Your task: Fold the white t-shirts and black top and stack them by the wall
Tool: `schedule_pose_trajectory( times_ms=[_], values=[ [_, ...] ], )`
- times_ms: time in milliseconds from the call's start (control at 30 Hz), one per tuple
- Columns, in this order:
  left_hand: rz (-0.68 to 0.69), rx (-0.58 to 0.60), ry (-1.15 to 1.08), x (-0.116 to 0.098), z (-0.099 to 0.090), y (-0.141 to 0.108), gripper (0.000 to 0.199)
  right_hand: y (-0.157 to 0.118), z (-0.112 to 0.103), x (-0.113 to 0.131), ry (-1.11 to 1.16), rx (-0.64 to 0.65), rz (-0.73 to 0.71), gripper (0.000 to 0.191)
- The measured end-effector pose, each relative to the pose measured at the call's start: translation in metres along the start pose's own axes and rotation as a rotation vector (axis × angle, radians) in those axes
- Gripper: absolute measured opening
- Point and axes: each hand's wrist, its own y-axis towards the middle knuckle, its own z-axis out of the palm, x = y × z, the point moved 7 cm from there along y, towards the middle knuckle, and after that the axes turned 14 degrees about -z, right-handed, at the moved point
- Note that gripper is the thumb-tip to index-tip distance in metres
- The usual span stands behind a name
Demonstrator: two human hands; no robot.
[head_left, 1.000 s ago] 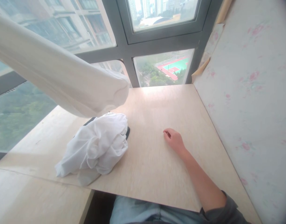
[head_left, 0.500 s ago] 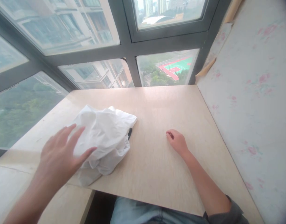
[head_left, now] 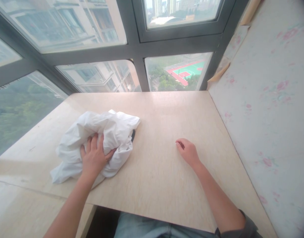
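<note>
A crumpled white cloth (head_left: pixel 75 140), perhaps a garment, lies in a heap on the left part of the pale tabletop. My left hand (head_left: pixel 94 157) presses down into its middle, fingers spread and sunk among the folds. I see no fabric pinched between them. From under the cloth's right edge a small black piece (head_left: pixel 133 135) peeks out; what it belongs to is hidden. To the right, apart from the cloth, my right hand (head_left: pixel 188 151) rests on the tabletop with its fingers curled in a loose fist. Nothing shows inside it.
The pale tabletop (head_left: pixel 157 165) meets grey-framed windows (head_left: pixel 139 49) at the back and left. A floral-papered wall (head_left: pixel 266 125) with peeling edges bounds the right side. Below the near edge are my legs in jeans (head_left: pixel 142 226) and a dark gap.
My left hand has come down from above onto the white cloth, moving right and pressing a dent into it. More of the cloth's left side now shows. The right hand stays put.
</note>
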Motion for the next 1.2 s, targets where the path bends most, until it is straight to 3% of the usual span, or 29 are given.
schedule_pose_trajectory(
  times_ms=[167, 233, 300, 333, 400, 467, 533, 600, 733, 933, 1200],
  values=[
    [-0.072, -0.053, -0.01, -0.012, -0.018, 0.002, 0.077, 0.0, -0.001, -0.001, 0.026, -0.004, 0.016, 0.024],
    [-0.06, -0.128, -0.126, -0.031, -0.026, -0.013, 0.066, 0.001, -0.002, 0.0, 0.041, -0.03, 0.007, 0.025],
    [0.029, -0.128, -0.373, -0.063, -0.028, -0.035, 0.048, 0.002, -0.004, 0.006, 0.066, -0.065, -0.006, 0.026],
    [0.082, -0.058, -0.54, -0.083, -0.025, -0.047, 0.038, 0.002, -0.004, 0.011, 0.091, -0.088, -0.01, 0.026],
    [0.104, 0.216, -0.892, -0.125, -0.011, -0.068, 0.025, -0.001, -0.005, 0.027, 0.176, -0.134, -0.014, 0.026],
    [0.084, 0.471, -1.104, -0.166, 0.0, -0.087, 0.025, -0.006, -0.004, 0.048, 0.301, -0.138, -0.013, 0.028],
    [0.093, 0.595, -1.183, -0.197, 0.0, -0.098, 0.038, -0.014, 0.001, 0.07, 0.42, -0.088, -0.015, 0.034],
    [0.118, 0.648, -1.217, -0.217, -0.003, -0.104, 0.046, -0.023, 0.005, 0.084, 0.509, -0.069, 0.004, 0.04],
    [0.143, 0.723, -1.244, -0.23, 0.004, -0.11, 0.048, -0.041, 0.01, 0.077, 0.512, -0.16, 0.077, 0.041],
    [0.086, 0.703, -1.171, -0.225, 0.036, -0.119, 0.044, -0.048, 0.03, 0.057, 0.225, -0.109, 0.068, 0.039],
    [0.089, 0.719, -1.153, -0.225, 0.039, -0.121, 0.044, -0.047, 0.028, 0.06, 0.181, -0.119, 0.052, 0.038]
  ],
)
